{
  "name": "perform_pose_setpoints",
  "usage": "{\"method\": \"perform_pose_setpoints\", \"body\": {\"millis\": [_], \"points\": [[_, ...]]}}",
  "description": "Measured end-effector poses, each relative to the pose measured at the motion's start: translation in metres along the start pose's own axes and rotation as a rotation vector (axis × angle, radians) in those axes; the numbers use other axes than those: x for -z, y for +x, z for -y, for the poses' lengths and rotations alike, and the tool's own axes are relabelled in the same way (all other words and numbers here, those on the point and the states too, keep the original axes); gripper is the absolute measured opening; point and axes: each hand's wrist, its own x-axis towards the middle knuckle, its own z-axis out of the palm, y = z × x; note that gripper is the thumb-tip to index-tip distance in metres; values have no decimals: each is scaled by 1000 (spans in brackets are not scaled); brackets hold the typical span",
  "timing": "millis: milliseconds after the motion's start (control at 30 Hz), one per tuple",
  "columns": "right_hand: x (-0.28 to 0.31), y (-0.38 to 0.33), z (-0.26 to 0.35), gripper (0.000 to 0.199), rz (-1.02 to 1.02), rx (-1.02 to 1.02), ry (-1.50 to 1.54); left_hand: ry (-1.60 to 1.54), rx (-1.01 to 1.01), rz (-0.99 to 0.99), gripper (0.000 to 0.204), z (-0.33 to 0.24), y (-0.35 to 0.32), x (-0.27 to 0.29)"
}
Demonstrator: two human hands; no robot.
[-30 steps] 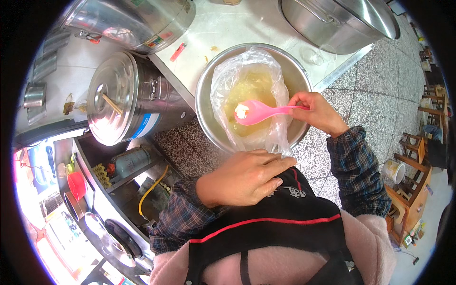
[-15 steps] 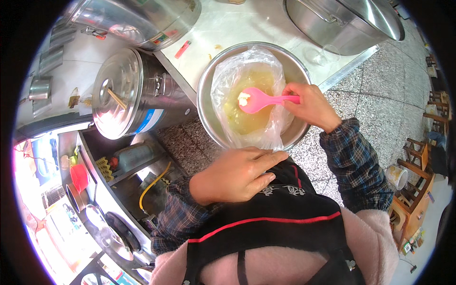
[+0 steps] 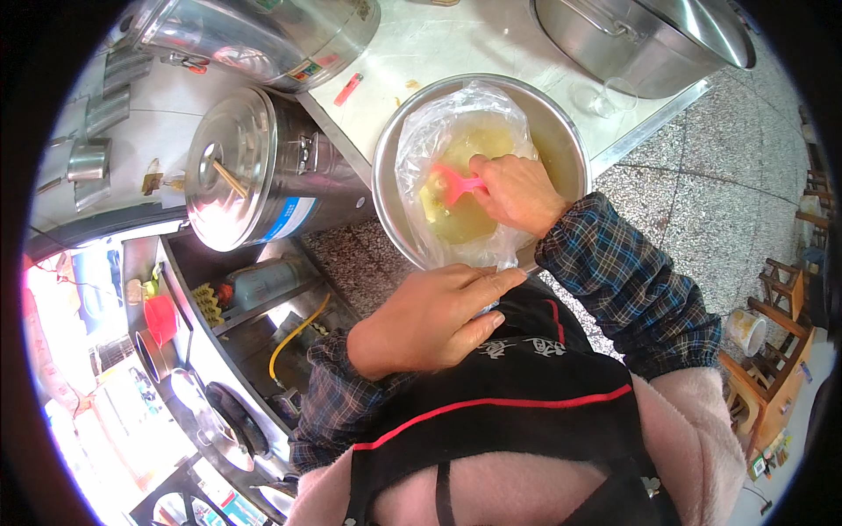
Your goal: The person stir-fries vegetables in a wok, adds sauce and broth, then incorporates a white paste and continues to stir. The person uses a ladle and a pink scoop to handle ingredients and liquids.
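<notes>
A large steel basin (image 3: 576, 167) holds a clear plastic bag (image 3: 419, 145) with yellowish liquid (image 3: 460, 226) in it. My right hand (image 3: 519, 195) is closed round the handle of a pink rice paddle (image 3: 454, 185). The paddle's blade dips into the liquid at the left part of the bag, with something pale on it. At the basin's near rim, my left hand (image 3: 430, 320) pinches the gathered edge of the bag between thumb and fingers.
Left of the basin stands a steel pot (image 3: 329, 180) with a lid. Another large pot (image 3: 614, 39) sits on the white table (image 3: 456, 39) at the far right, near a clear cup (image 3: 614, 98). A red lighter-like object (image 3: 348, 89) lies on the table. Wooden stools (image 3: 776, 294) stand far right.
My right hand has moved left and lowered the paddle into the liquid; its blade was above the surface before. My left hand keeps its hold near the basin's rim.
</notes>
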Motion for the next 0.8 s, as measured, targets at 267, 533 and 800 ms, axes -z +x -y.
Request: {"method": "perform_pose_setpoints", "body": {"millis": [267,533,800], "points": [[-9,2,-11,23,-3,-35,128,21,39,-25,47,-4,-2,1],[-4,-4,-17,22,46,32,201,36,14,-54,51,-6,0,1],[-5,-4,-30,21,20,-17,491,14,42,-28,47,-7,1,2]]}}
